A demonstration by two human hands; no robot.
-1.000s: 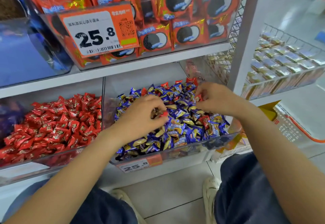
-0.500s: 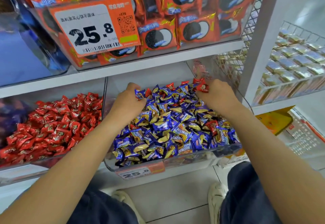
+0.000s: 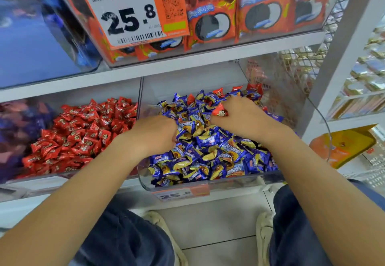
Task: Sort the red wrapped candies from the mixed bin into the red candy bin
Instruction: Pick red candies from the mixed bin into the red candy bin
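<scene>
The right hand (image 3: 241, 117) lies over the far middle of the clear plastic mixed bin (image 3: 208, 184), its fingers curled round a red wrapped candy (image 3: 220, 110) that shows at the fingertips; the left hand (image 3: 155, 134) sits at the left edge of the same bin, fingers curled down into the heap, and whether it has anything in its grasp cannot be told, since the fingertips are hidden among the wrappers; both forearms reach in from the bottom corners of the view; the heap under the hands is mostly blue and yellow wrapped candies (image 3: 218, 151), with a few more red wrapped pieces (image 3: 217, 92) scattered along the far rim; just left of it, behind a thin clear divider, stands the clear red candy bin (image 3: 62, 175), piled with red wrapped candies (image 3: 83, 134) of the same kind; a small orange and white price label (image 3: 181, 193) hangs on the mixed bin's front wall; above, on the white shelf (image 3: 187, 65), a clear bin holds orange packets of dark sandwich biscuits (image 3: 212, 25), and a large orange and white price tag reading 25.8 (image 3: 133, 13) is fixed to its front; to the right a wire basket (image 3: 370, 82) holds silvery packets; below, dark blue trousers (image 3: 129, 238) and pale shoes (image 3: 264, 232) show on a tiled floor
</scene>
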